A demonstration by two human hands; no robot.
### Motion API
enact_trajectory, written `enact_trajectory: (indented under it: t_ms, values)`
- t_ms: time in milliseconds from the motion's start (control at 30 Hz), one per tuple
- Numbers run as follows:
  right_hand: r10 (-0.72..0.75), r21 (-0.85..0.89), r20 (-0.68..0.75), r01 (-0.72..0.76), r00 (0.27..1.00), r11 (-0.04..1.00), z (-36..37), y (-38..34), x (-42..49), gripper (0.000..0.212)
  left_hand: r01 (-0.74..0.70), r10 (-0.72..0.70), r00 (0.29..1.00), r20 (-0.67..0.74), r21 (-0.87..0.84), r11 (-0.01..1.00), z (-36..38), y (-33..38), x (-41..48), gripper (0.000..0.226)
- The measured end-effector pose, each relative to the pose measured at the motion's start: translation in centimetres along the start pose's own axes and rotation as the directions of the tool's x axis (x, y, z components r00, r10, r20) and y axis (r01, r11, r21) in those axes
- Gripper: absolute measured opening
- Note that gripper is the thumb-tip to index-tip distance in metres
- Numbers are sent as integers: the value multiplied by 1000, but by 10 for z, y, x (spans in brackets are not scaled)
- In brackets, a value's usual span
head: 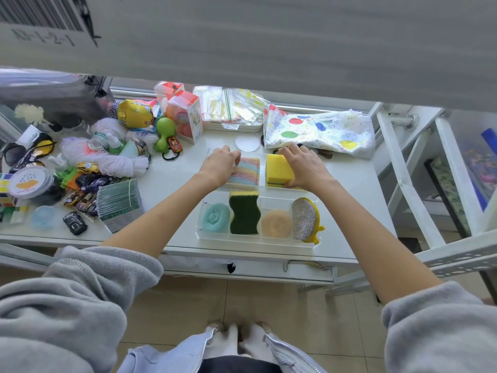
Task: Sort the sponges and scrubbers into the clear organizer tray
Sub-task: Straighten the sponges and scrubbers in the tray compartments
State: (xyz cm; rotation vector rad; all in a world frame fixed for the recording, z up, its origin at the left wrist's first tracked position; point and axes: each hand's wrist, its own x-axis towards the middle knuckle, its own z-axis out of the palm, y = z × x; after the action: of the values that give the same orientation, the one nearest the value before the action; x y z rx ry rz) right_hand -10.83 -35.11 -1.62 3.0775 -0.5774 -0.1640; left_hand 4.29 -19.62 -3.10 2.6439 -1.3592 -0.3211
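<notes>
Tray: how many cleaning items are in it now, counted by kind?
Block sponges: 2, the yellow sponge under the right hand and the wavy green sponge
Round scrubbers: 2, teal and peach
Silver scrubber: 1
Rainbow cloth by the left hand: 1
Total: 6

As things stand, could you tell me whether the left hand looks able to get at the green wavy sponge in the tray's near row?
Probably yes: the left hand rests on the rainbow scrubber just beyond the green wavy sponge, whose top stands uncovered.
</notes>
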Motion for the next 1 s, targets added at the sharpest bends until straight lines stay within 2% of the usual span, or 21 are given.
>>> enact_trajectory:
  t_ms: [233,433,600,700,833,1000]
  values:
    - [16,-44,-58,-19,998,999,5,-6,-9,54,-41,41,999,-9,38,998,3,9,-4,26]
    - [36,57,34,-38,999,998,-5,-2,-13,40,-66,67,998,-15,20,998,3,9,-13,33]
    - [182,309,38,-185,982,933,-20,7,-49,37,-128,117,989,-86,-134,983,-4,15,-39,22]
    - [288,337,139,-319,947,886,-15,8,-74,35,-189,195,981,9,-200,961,-2,19,-57,22]
    - [305,351,327,-415,894,839,0,3,-93,41,-209,221,969,107,-113,971,8,21,-68,33]
    - [332,454,335,-460,881,763,14,3,-102,42,-200,203,976,81,-52,978,14,24,-70,42]
